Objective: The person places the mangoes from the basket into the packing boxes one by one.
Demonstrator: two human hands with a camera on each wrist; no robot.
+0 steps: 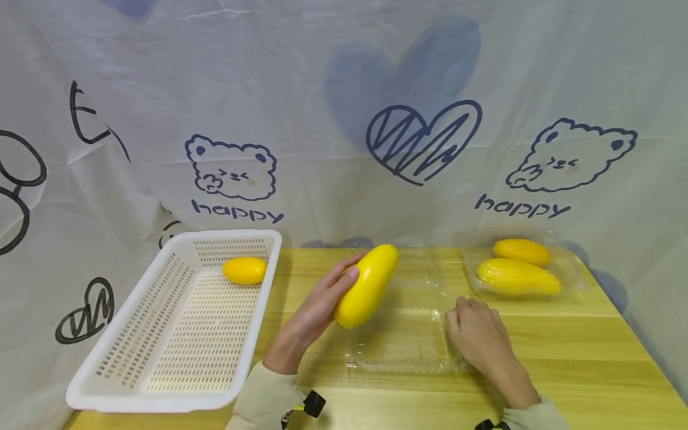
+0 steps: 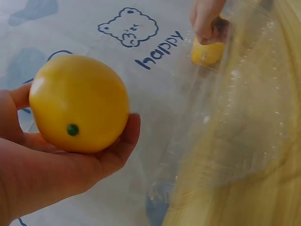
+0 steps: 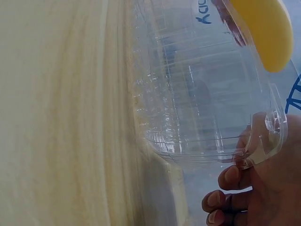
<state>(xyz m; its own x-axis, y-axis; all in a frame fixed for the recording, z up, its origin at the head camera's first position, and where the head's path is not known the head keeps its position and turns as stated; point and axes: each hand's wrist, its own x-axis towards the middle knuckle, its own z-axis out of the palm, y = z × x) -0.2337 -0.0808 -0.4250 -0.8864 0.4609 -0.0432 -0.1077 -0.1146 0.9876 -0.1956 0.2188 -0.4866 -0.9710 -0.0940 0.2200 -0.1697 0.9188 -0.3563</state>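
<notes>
My left hand (image 1: 316, 306) grips a yellow mango (image 1: 368, 288) and holds it tilted over the left part of a clear plastic box (image 1: 400, 341). In the left wrist view the fingers curl under the mango (image 2: 80, 94), with its small green stem dot facing the camera. My right hand (image 1: 479, 335) is at the box's right edge. Its thumb and a finger pinch the rim of the clear box (image 3: 202, 101) in the right wrist view, the other fingers curled below. No fruit shows inside this box.
On the left stands a white slotted basket (image 1: 80, 391) with one mango (image 1: 245, 270) at its far end. Another clear box (image 1: 574, 279) at the back right holds two mangoes (image 1: 518, 278). A printed cloth (image 1: 322, 197) hangs behind the wooden table (image 1: 602, 364).
</notes>
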